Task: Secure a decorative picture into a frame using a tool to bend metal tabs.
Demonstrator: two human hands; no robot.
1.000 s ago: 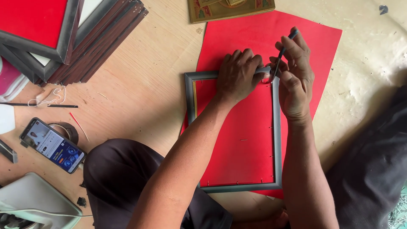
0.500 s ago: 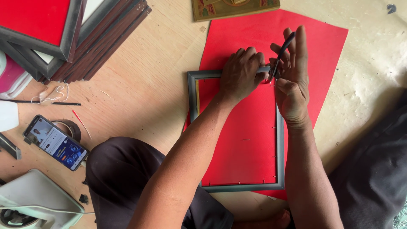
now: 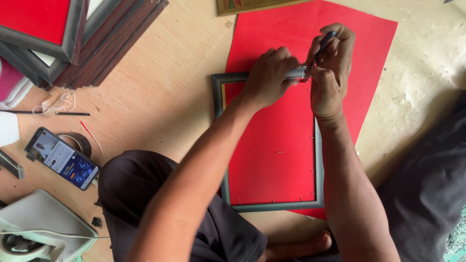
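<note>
I have one view only — head-worn, looking steeply down and close over the grey frame (image 3: pixel 268 145) on the red sheet (image 3: pixel 291 43) — wooden floor (image 3: pixel 160 87) around.

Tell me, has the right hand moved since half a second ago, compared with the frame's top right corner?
Yes. The right hand has closed its fingers around the dark tool and sits slightly lower, at the grey frame's top right corner.
</note>
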